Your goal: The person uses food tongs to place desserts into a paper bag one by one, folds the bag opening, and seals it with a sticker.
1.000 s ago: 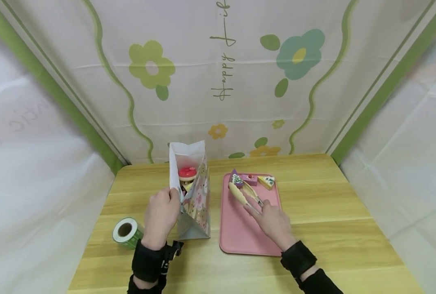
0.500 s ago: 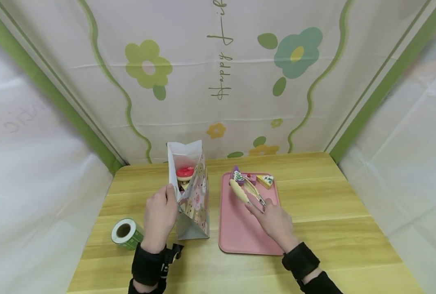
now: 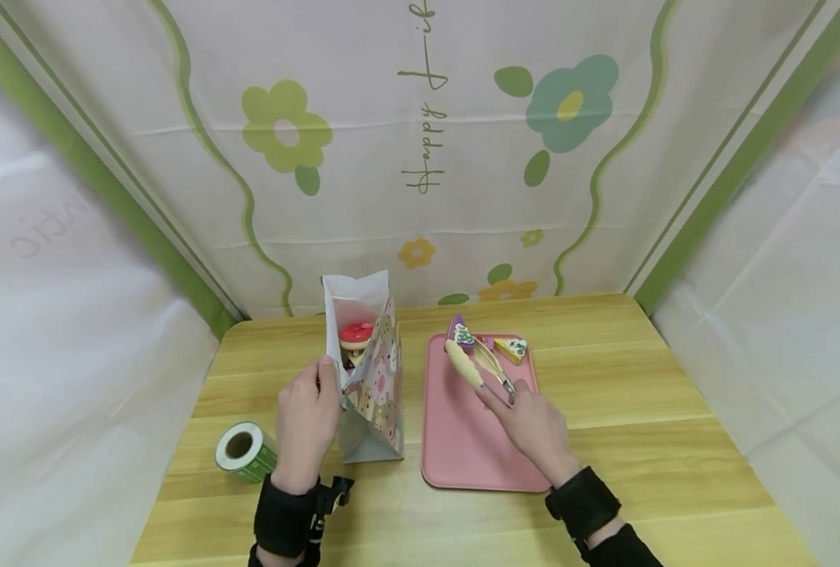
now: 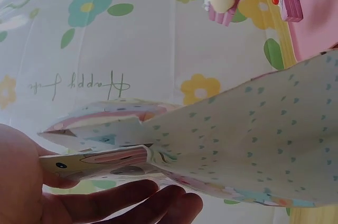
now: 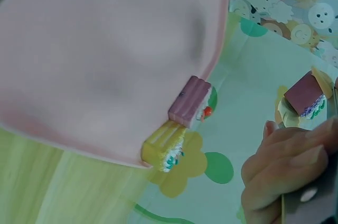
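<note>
My left hand pinches the near-left edge of an upright paper bag printed with cartoon animals. Through its open top shows a red-topped toy food piece; the lower contents are hidden. In my right hand is a pair of cream-tipped metal tongs. Their tips clasp a purple toy cake slice, raised above the far left corner of the pink tray. On the tray lie a pink toy cake piece, partly covered by the tongs in the head view, and a yellow cake slice.
A roll of green labels stands left of the bag, close to my left wrist. The wooden table ends at a printed cloth wall behind, with white cloth on both sides. The bag stands just left of the tray.
The tongs with the purple cake slice have risen and shifted slightly right, overlapping more of the pink cake piece in the head view. My left hand keeps its hold on the bag.
</note>
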Available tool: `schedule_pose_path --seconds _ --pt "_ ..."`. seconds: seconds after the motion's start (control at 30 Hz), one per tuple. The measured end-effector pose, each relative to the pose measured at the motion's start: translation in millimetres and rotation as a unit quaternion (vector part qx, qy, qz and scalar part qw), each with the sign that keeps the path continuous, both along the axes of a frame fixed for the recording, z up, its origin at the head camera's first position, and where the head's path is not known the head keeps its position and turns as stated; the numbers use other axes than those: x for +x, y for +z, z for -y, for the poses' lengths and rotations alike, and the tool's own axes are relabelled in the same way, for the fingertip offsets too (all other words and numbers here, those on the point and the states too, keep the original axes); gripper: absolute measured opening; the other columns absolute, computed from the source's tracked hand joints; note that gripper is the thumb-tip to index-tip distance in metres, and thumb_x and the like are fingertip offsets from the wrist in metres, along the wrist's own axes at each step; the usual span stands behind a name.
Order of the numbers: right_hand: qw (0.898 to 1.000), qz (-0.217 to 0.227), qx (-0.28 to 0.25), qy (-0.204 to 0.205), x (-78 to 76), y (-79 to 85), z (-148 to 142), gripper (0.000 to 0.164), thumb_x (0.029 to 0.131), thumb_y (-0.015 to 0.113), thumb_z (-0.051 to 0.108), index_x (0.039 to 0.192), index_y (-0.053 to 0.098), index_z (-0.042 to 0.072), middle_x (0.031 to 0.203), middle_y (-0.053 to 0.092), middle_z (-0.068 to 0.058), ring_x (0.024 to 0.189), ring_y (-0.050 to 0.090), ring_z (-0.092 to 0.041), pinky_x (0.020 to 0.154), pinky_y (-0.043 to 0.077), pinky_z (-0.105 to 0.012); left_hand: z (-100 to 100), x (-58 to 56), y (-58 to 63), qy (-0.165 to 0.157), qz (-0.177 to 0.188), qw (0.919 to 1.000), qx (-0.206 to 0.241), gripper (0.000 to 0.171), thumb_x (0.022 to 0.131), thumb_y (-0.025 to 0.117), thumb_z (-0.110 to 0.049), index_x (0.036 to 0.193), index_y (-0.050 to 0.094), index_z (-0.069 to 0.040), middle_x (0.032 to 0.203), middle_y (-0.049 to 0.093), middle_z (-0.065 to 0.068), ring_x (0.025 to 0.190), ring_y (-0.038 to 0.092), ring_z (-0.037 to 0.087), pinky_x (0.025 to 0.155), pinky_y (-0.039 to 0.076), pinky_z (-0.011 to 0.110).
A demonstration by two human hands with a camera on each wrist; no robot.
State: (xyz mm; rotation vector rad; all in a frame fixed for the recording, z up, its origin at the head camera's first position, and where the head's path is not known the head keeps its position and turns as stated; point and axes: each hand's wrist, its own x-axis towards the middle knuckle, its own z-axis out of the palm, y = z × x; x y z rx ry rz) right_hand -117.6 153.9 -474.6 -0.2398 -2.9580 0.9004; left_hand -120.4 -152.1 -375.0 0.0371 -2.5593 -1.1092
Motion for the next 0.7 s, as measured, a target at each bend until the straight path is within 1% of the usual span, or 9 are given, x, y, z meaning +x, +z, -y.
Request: schedule_pose_path --seconds 0.23,0.4,0.53,0.6,0.67,0.7 --pt "1.0 -0.015 -0.002 -0.008 0.2 11.8 0 0.074 0.083 0.045 0.082 0.084 0.051 0.008 0.058 0.039 -0.002 0.043 0.04 -0.017 0.04 0.029 -0.031 0 0.9 -0.6 0.001 0.006 1.0 -0.004 0.049 0.108 0.032 -0.034 0.068 0.046 -0.01 0.057 0.039 0.005 0.046 0.037 0.019 0.043 0.03 0.032" --pt "1.0 -0.022 0.011 -0.008 -0.2 15.5 1 0.073 0.083 0.045 0.081 0.087 0.051 0.009 0.057 0.039 -0.002 0.042 0.041 -0.017 0.04 0.029 -0.031 0 2.3 0.6 -0.002 0.011 0.9999 -0.004 0.05 0.108 0.029 -0.034 0.068 0.045 -0.009 0.058 0.039 0.005 0.046 0.037 0.018 0.042 0.03 0.031" --pt "0.999 -0.032 0.007 -0.002 0.0 19.5 2 0.073 0.083 0.045 0.082 0.089 0.051 0.009 0.058 0.04 -0.002 0.043 0.041 -0.017 0.04 0.029 -0.031 1 2.8 0.5 -0.003 0.017 0.9998 -0.006 0.052 0.108 0.028 -0.035 0.067 0.044 -0.009 0.057 0.039 0.005 0.045 0.037 0.018 0.042 0.031 0.031" --pt "0.999 -0.037 0.001 0.002 -0.3 23.4 3 0.075 0.083 0.044 0.082 0.094 0.053 0.008 0.058 0.04 -0.002 0.042 0.04 -0.017 0.039 0.029 -0.031 1 3.0 0.6 -0.004 0.023 0.9997 -0.007 0.052 0.108 0.027 -0.035 0.067 0.044 -0.009 0.057 0.039 0.005 0.045 0.037 0.018 0.041 0.031 0.031" --pt "0.999 -0.039 -0.004 0.006 -1.0 29.4 4 0.08 0.082 0.043 0.083 0.105 0.056 0.007 0.057 0.04 -0.001 0.042 0.039 -0.017 0.039 0.028 -0.031 1 3.1 0.8 -0.005 0.027 0.9996 -0.007 0.053 0.108 0.026 -0.036 0.068 0.044 -0.008 0.057 0.039 0.005 0.045 0.036 0.018 0.042 0.031 0.031" --pt "0.999 -0.041 -0.007 0.009 -1.6 33.1 4 0.082 0.083 0.043 0.083 0.113 0.056 0.007 0.056 0.04 -0.001 0.041 0.039 -0.017 0.039 0.028 -0.031 1 3.1 0.9 -0.005 0.029 0.9995 -0.007 0.053 0.108 0.026 -0.036 0.068 0.044 -0.008 0.057 0.039 0.005 0.045 0.036 0.018 0.042 0.03 0.031"
